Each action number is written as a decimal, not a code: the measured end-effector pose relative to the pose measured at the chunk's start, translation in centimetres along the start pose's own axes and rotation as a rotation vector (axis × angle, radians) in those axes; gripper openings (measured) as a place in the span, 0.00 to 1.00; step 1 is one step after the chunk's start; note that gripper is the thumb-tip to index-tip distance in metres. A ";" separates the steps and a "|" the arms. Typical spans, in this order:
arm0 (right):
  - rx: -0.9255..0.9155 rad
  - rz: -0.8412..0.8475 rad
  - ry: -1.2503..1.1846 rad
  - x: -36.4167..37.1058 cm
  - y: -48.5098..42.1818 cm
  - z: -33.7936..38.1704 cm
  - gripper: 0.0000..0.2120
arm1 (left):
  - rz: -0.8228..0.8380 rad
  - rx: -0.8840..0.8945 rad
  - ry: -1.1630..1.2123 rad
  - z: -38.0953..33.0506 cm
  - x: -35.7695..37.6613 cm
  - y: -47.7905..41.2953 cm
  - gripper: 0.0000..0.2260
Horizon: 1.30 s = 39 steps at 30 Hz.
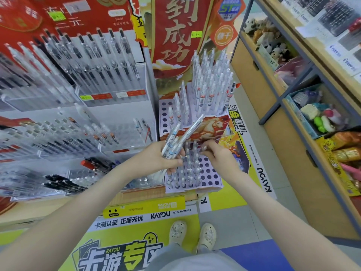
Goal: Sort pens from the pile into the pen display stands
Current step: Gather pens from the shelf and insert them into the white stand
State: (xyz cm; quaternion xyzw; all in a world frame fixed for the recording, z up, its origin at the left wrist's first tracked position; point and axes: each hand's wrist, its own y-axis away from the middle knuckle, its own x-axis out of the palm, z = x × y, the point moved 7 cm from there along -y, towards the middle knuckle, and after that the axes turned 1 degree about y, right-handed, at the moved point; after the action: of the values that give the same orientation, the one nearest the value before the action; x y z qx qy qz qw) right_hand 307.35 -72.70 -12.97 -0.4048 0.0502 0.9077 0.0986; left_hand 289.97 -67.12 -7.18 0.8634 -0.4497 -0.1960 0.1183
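One wide-angle view from your head, aimed forward and steeply down.

You look from close range onto your left hand (156, 157), the pens (172, 141) it grips and your right hand (220, 157) at the middle, over the pen stand (209, 177); your shoes (177, 232) show at the bottom edge, the shelf (289, 137) curves away on the right.

Holes (210, 174) at the right edge of the stand (195, 188) lie open. Upright pens (187, 169) crowd its left; a printed panel (212, 130) rises behind.
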 end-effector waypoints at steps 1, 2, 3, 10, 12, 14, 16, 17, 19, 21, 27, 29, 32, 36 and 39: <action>0.033 -0.007 -0.005 0.3 -0.1 -0.2 0.08 | 0.002 0.003 -0.009 0.0 0.0 0.0 0.05; 0.065 -0.020 -0.013 0.4 -0.3 -0.3 0.08 | 0.005 0.005 -0.018 0.0 0.1 0.0 0.05; 0.089 -0.027 -0.007 0.5 -0.5 -0.3 0.07 | 0.011 0.008 -0.027 0.0 0.1 -0.1 0.05; 0.197 -0.002 0.076 0.2 -0.3 0.2 0.08 | 0.047 0.020 -0.059 -0.1 0.7 -0.3 0.06; 0.203 -0.085 0.012 -1.1 0.5 0.7 0.10 | 0.050 0.015 -0.069 0.0 0.8 -0.3 0.05; 0.137 -0.185 -0.146 -2.9 1.5 2.2 0.11 | 0.054 0.015 -0.081 -0.2 0.9 -0.3 0.04; 0.062 -0.206 -0.345 -4.2 2.3 4.0 0.11 | 0.072 0.019 -0.097 -0.5 1.2 -0.4 0.04; 0.049 -0.180 -0.472 -4.5 2.5 4.8 0.12 | 0.088 0.019 -0.107 -0.6 1.4 -0.5 0.04; 0.079 -0.116 -0.719 -4.7 2.6 5.8 0.14 | 0.128 0.010 -0.119 -1.0 1.9 -0.5 0.05; 0.103 -0.096 -0.863 -5.0 2.7 6.3 0.12 | 0.169 0.003 -0.118 -1.3 2.5 -0.4 0.06; 0.077 -0.166 -0.911 -6.2 3.1 5.3 0.09 | 0.168 0.051 -0.090 -2.4 3.1 -0.7 0.06; 0.084 -0.231 -0.966 -6.5 3.2 4.5 0.09 | 0.144 0.071 -0.058 -2.6 2.9 -0.8 0.05; 0.126 -0.385 -1.067 -8.0 3.4 2.6 0.07 | 0.094 0.063 -0.001 -2.1 2.0 -0.8 0.06; 0.168 -0.377 -1.018 -8.0 3.4 0.9 0.08 | 0.060 0.043 -0.005 -1.4 1.3 -0.6 0.05; 0.172 -0.247 -0.979 -6.0 3.2 1.8 0.08 | 0.073 0.015 -0.085 -1.1 1.4 -0.7 0.05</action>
State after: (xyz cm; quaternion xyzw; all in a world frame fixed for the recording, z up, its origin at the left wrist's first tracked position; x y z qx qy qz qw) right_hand 309.32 -76.33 -7.27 0.0745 0.0243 0.9651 0.2498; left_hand 291.74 -67.83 -6.78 0.8380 -0.4871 -0.2246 0.0997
